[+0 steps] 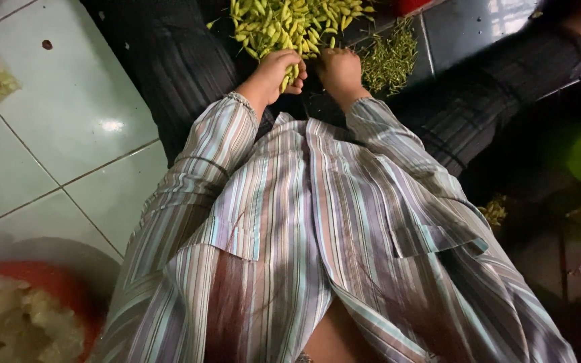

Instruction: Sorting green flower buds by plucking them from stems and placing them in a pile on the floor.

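Buds just beyond left hand

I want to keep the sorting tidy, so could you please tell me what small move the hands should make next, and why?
Probably pull the stem off the small yellow-green chili pepper in the left hand: the right hand sits right beside it, and a pile of thin green stems already lies beside the heap of yellow-green chili peppers.

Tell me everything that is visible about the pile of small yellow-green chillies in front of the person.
The pile of chillies lies at the top of the view on a dark surface between the person's legs. The pods are small, slim, yellow-green and look smooth, heaped loosely in all directions; the frame cuts off the top. The left hand rests at its near edge with a pod in its fingers; the right hand touches the edge beside it. A heap of thin green stems lies to its right.
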